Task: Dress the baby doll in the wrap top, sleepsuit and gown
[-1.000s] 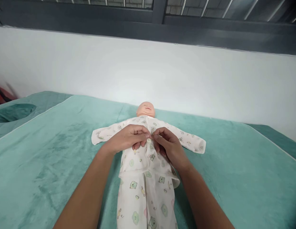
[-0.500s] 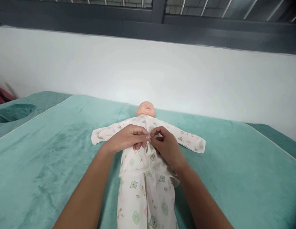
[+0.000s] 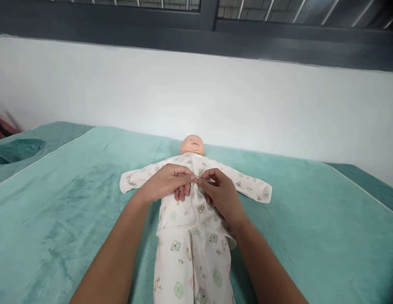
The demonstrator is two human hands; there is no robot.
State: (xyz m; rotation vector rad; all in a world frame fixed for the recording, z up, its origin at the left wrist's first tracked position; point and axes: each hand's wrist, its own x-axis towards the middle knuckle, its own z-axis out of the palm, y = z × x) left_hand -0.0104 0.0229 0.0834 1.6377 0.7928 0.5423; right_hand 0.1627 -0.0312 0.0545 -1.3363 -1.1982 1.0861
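A baby doll (image 3: 192, 144) lies on its back, its head toward the wall. It wears a white printed shirt (image 3: 179, 218) with long sleeves spread to both sides, and matching trousers (image 3: 171, 270). My left hand (image 3: 171, 182) pinches the shirt's front opening at the chest, thumb against forefinger. Close beside it, my right hand (image 3: 219, 190) pinches the facing edge of the same opening. A small pale button (image 3: 195, 185) shows just below the fingertips. The fingers hide whatever lies exactly between them.
A green plush cover (image 3: 72, 202) spreads under the doll. Behind it rises a white wall (image 3: 196, 93) with a dark window frame (image 3: 120, 29) above. A darker green hollow or cushion (image 3: 19, 150) lies at the far left, near a red item (image 3: 4, 126).
Both hands stay at the shirt's opening, with fingertips slightly shifted. The cloth below them lies flatter, and the small button has come into sight.
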